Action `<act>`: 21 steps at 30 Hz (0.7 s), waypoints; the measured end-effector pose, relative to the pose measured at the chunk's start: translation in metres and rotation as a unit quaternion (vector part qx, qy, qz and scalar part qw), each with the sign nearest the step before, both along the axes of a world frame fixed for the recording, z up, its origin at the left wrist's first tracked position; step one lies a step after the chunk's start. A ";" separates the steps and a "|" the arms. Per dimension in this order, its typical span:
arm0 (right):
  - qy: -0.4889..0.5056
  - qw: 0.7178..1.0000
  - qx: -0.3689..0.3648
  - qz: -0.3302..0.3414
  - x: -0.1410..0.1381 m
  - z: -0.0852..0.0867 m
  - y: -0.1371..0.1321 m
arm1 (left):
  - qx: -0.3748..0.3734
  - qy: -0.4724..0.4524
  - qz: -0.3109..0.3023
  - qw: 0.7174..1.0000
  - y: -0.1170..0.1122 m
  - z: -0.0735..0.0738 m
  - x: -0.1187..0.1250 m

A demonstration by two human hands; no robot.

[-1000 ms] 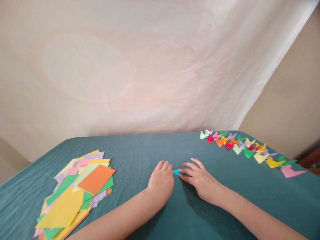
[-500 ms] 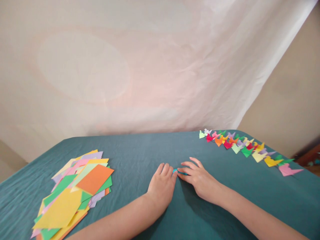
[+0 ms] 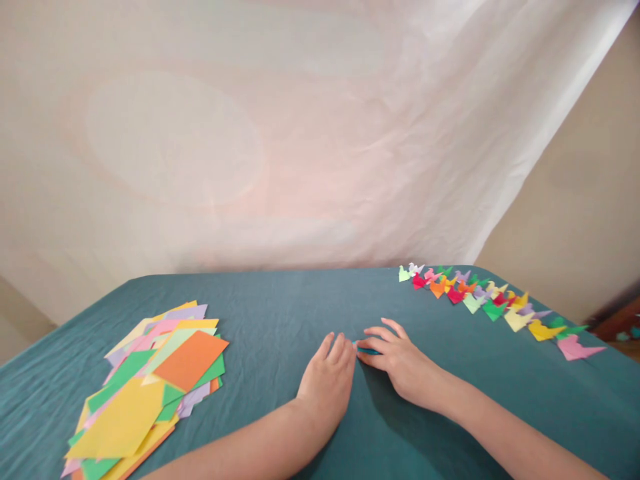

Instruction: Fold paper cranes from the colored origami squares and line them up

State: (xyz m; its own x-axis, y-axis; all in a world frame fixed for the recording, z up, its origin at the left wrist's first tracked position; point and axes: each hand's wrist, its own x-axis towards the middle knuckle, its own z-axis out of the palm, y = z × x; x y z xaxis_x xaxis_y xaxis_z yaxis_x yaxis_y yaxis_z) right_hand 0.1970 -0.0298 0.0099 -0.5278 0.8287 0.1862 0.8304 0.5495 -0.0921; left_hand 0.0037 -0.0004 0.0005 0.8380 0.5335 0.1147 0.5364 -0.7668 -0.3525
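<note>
A small piece of folded blue paper [image 3: 369, 351] lies low over the cloth between my two hands, mostly covered by fingers. My left hand [image 3: 327, 377] presses its fingertips at the paper's left end, with the fingers close together. From the other side, my right hand [image 3: 403, 365] pinches the paper between thumb and forefinger while its other fingers are lifted and spread. How the paper is folded cannot be made out.
On the left is a loose pile of coloured paper sheets [image 3: 120, 417], an orange sheet [image 3: 191, 360] on top. Several small folded paper birds stand in rows at the right, a pink bird [image 3: 575, 347] nearest. A dark green cloth [image 3: 270, 313] covers the table; a pale sheet [image 3: 310, 147] hangs behind.
My left hand has shifted slightly right and nearer to me, its fingers straighter and covering more of the blue paper. My right hand has barely moved. The view has tilted a little.
</note>
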 end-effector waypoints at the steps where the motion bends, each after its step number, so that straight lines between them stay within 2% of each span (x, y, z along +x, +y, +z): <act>1: 0.001 1.000 -0.003 0.000 0.001 0.000 0.000 | -0.004 -0.002 -0.007 1.000 -0.001 -0.001 0.000; 5: 0.006 1.000 -0.017 0.007 0.006 0.000 0.001 | -0.026 0.002 -0.006 1.000 -0.002 0.000 0.005; 9: 0.013 0.998 -0.042 0.042 0.016 0.003 0.004 | -0.038 -0.005 0.010 0.999 -0.005 0.003 0.009; 13: 0.064 0.995 -0.058 0.047 0.028 0.002 0.009 | -0.052 -0.013 0.012 0.999 -0.005 0.007 0.009; 17: 0.107 0.994 -0.027 0.024 0.037 -0.003 0.013 | -0.059 -0.021 0.002 0.998 -0.003 0.010 0.008; 21: 0.090 0.996 0.005 0.022 0.034 -0.002 0.011 | -0.062 -0.017 -0.005 0.998 -0.002 0.013 0.008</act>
